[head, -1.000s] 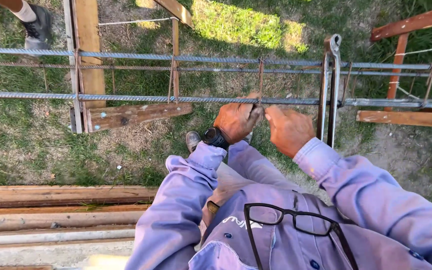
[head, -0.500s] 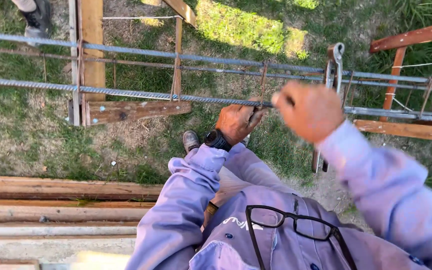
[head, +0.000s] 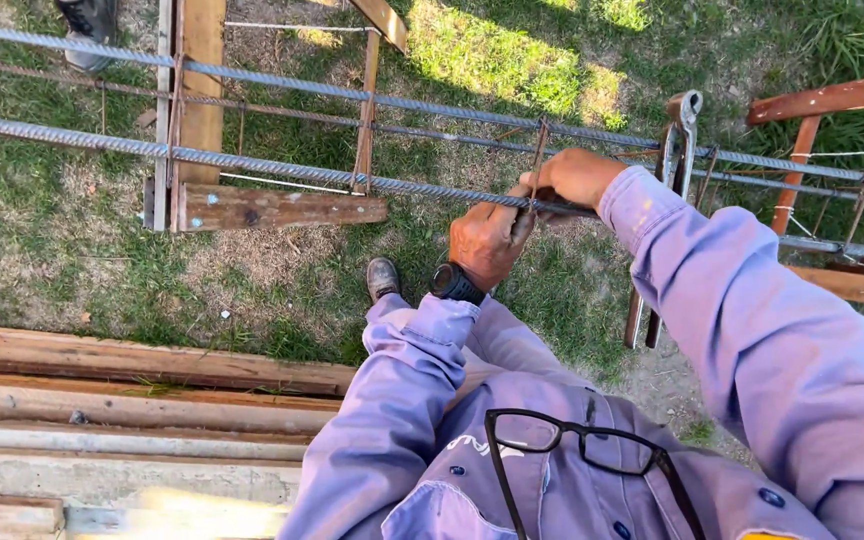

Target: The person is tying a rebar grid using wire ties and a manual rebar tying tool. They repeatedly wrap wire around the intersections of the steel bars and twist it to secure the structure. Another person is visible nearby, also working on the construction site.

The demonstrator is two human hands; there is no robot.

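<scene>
Both hands on near rebar (head: 252, 163) at stirrup (head: 538, 160); left hand (head: 487, 238) grip stays closed there; right hand (head: 572, 177) returned, pinching.

Sunlit grass (head: 512, 60) and bare dirt; weathered wooden planks (head: 132, 400) stacked at left

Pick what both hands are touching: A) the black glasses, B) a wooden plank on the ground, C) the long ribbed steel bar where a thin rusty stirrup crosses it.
C: the left hand and the right hand meet at the ribbed steel bar, right where the thin stirrup crosses it.
</scene>
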